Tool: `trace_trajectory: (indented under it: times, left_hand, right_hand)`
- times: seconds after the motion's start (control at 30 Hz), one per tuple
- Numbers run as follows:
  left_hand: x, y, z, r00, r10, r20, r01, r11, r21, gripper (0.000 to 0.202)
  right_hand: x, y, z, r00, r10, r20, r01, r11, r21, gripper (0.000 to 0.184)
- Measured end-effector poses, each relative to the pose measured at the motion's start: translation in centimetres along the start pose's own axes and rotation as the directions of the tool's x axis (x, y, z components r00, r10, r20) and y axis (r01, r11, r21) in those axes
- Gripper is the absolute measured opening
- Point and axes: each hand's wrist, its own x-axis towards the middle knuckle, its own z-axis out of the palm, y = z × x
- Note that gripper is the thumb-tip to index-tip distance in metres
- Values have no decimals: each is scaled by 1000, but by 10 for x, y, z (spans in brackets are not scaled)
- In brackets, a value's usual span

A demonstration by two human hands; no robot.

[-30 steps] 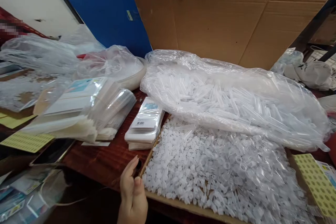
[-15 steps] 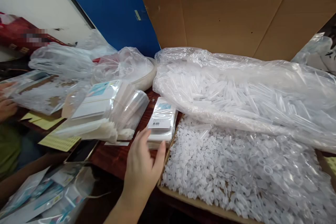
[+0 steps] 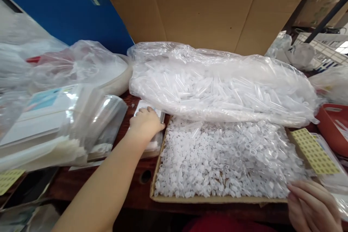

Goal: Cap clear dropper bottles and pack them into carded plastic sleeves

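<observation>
My left hand [image 3: 146, 123] reaches over a small stack of printed cards in clear sleeves [image 3: 153, 145], just left of the tray. Its fingers curl down onto the top packet and the thumb lies along the right side; the fingertips are partly hidden. At the lower right, my right hand [image 3: 312, 203] is by the front right corner of the cardboard tray [image 3: 217, 199], fingers bent and together. Whatever they might hold is out of sight. Many small translucent plastic caps [image 3: 190, 159] fill the tray.
Behind the tray lies a large clear bag of plastic tubes [image 3: 217, 83]. A thick bundle of sleeved cards [image 3: 35, 123] sits at left, near a phone-like dark slab [image 3: 29, 186]. Yellow sticker sheets [image 3: 314, 150] and a red basket [image 3: 334, 127] are at right. Cardboard [image 3: 198, 7] stands behind.
The view has swung right. My left hand, earlier spread in front of the small card stack, is now on top of it. My right hand has come into view at the lower right.
</observation>
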Motion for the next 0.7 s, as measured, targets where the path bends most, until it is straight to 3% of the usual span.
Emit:
trace_trajectory:
  times: [0.17, 0.27, 0.37, 0.43, 0.47, 0.53, 0.6, 0.7]
  left_hand:
    - [3, -2, 0, 999, 31, 39, -34, 997, 73, 90]
    - [3, -5, 3, 996, 67, 52, -72, 993, 98, 90]
    - [5, -9, 5, 994, 96, 58, -102, 989, 111, 91]
    - [6, -12, 6, 992, 112, 52, -117, 986, 115, 91]
    - [7, -14, 6, 992, 119, 48, -123, 985, 117, 90]
    - [8, -16, 7, 991, 127, 39, -131, 984, 120, 89]
    - [6, -18, 8, 990, 136, 29, -138, 982, 125, 87]
    - [-1, -19, 11, 986, 168, -8, -165, 977, 136, 84]
  right_hand:
    - [51, -21, 16, 968, -163, 191, 158, 987, 41, 21]
    - [84, -28, 30, 900, -316, 302, 289, 948, 132, 20]
    - [119, -37, 60, 829, -445, 338, 396, 895, 206, 16]
    - [143, -46, 89, 764, -460, 451, 420, 887, 193, 14]
    - [155, -51, 105, 697, -444, 563, 424, 888, 175, 16]
    - [175, -63, 136, 516, -352, 781, 420, 898, 128, 26]
    - [190, -75, 163, 455, -306, 836, 423, 901, 100, 26]
    - [199, -91, 188, 428, -241, 871, 421, 906, 44, 23]
